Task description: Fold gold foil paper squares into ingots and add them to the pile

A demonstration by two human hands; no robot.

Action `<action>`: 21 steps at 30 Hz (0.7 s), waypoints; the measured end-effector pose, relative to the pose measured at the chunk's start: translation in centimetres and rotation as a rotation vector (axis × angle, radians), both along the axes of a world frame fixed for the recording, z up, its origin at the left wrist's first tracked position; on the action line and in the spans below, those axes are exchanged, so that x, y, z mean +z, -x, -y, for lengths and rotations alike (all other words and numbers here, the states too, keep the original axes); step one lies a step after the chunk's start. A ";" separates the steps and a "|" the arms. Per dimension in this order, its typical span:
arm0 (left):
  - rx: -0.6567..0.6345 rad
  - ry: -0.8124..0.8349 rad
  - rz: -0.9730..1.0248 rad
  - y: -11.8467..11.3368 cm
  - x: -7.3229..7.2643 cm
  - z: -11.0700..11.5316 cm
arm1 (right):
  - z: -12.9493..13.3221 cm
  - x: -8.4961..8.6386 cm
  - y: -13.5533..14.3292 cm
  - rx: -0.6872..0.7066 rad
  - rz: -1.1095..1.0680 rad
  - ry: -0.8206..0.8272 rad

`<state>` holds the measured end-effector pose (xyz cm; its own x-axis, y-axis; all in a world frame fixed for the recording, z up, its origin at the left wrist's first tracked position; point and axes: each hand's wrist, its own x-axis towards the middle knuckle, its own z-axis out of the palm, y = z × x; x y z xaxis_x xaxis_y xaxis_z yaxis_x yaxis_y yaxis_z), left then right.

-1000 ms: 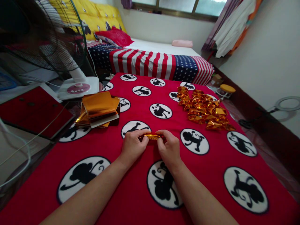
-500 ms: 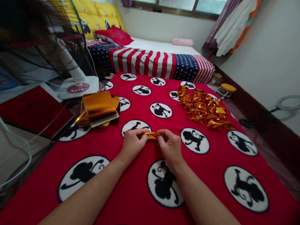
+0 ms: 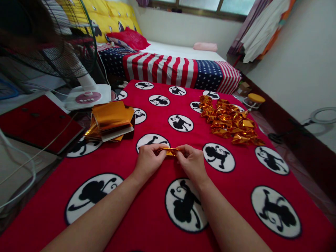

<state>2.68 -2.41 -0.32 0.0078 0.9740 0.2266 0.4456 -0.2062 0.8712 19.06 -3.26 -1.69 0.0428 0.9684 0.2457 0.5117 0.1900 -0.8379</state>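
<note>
A small folded piece of gold foil paper (image 3: 171,152) is pinched at both ends over the red cloth (image 3: 147,217). My left hand (image 3: 150,159) is closed on its left end, my right hand (image 3: 191,162) on its right end. Much of the piece is hidden by the fingers. Left of my hands lies a stack of flat gold foil sheets (image 3: 111,117), uneven at its edges. A pile of folded gold foil pieces (image 3: 228,120) sits on the right far part of the cloth.
A fan (image 3: 88,96) stands at the left beside a dark red panel (image 3: 39,120). Beyond the far cloth edge is a bed with a striped and starred cover (image 3: 162,68). A yellow stool (image 3: 256,98) is on the floor at the right.
The foil piece between my fingers looks slightly more creased and bent in the middle. My hands have hardly moved.
</note>
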 end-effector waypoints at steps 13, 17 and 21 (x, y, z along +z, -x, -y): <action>0.016 0.006 0.036 0.3 -0.4 -0.3 | -0.4 2.3 -0.6 0.229 0.500 -0.076; 0.010 -0.022 0.033 0.4 -0.5 -0.4 | -0.4 2.9 -0.3 0.219 0.656 -0.055; 0.013 -0.025 0.070 0.3 -0.6 -0.4 | -0.4 2.8 0.0 0.216 0.683 -0.036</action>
<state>2.38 -2.04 -0.90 -0.0218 0.9680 0.2500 0.3863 -0.2225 0.8951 19.08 -2.84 1.15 -0.3234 0.9287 0.1813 0.8677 0.3675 -0.3346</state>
